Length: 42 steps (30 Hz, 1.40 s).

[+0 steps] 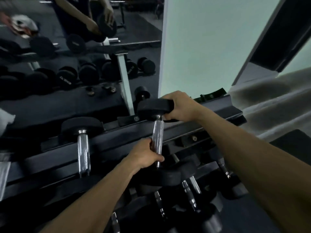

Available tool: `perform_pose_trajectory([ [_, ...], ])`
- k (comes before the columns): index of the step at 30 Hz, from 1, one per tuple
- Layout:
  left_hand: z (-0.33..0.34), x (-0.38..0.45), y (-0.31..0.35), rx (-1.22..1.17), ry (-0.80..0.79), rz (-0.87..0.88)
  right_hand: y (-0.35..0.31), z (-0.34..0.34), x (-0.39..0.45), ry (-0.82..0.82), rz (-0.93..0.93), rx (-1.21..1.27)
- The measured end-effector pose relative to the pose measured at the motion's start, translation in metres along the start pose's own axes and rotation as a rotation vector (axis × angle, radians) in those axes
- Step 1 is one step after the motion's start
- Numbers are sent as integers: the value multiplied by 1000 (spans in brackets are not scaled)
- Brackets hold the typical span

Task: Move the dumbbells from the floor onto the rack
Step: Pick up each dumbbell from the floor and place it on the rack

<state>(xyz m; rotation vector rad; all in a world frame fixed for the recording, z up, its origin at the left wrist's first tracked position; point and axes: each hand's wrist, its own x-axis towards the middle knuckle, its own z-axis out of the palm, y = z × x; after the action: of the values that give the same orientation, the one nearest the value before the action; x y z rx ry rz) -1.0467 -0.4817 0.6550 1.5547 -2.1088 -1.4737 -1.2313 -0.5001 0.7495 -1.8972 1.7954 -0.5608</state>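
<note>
While the dumbbell [157, 130] lies across the rack [117, 140] top rails, its chrome handle is gripped by the left hand [144, 154] and its far head is clasped by the right hand [180, 106].

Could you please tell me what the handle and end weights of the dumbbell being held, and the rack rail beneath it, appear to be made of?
Handle: bright chromed metal, probably steel, judging by its mirror-like highlights.
Far end weight: matte black, likely a rubber or urethane coating, since it shows no glare.
Rack rail: seemingly dark painted metal, with a dull sheen along its edges.
</note>
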Motion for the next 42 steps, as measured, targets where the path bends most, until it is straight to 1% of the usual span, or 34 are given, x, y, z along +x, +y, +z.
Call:
perform_pose_trajectory([
  [5, -10, 44, -4, -127, 128, -138, 7, 13, 83, -152, -97, -30],
  [9, -12, 65, -14, -226, 110, -198, 23, 35, 121, -231, -81, 45],
  [12, -16, 66, -17, -239, 97, -207, 22, 39, 129, -292, -90, 58],
  [18, -14, 60, -14, -197, 113, -191, 19, 38, 123, -265, -51, 62],
  [24, -18, 52, -7, -144, 83, -177, 15, 36, 115, -225, 8, 37],
  [26, -21, 46, -7, -108, 72, -161, 12, 33, 110, -205, 18, 12],
  [30, -30, 31, -6, -14, 102, -122, 6, 24, 92, -149, 26, -45],
  [34, -42, 11, 1, 149, 133, -57, -6, 13, 66, -85, 66, -109],
  [38, -51, -15, 9, 387, 145, 59, -27, 6, 31, -82, 96, -158],
  [42, -55, -40, 9, 576, 121, 218, -47, 9, -14, -37, 158, -246],
])
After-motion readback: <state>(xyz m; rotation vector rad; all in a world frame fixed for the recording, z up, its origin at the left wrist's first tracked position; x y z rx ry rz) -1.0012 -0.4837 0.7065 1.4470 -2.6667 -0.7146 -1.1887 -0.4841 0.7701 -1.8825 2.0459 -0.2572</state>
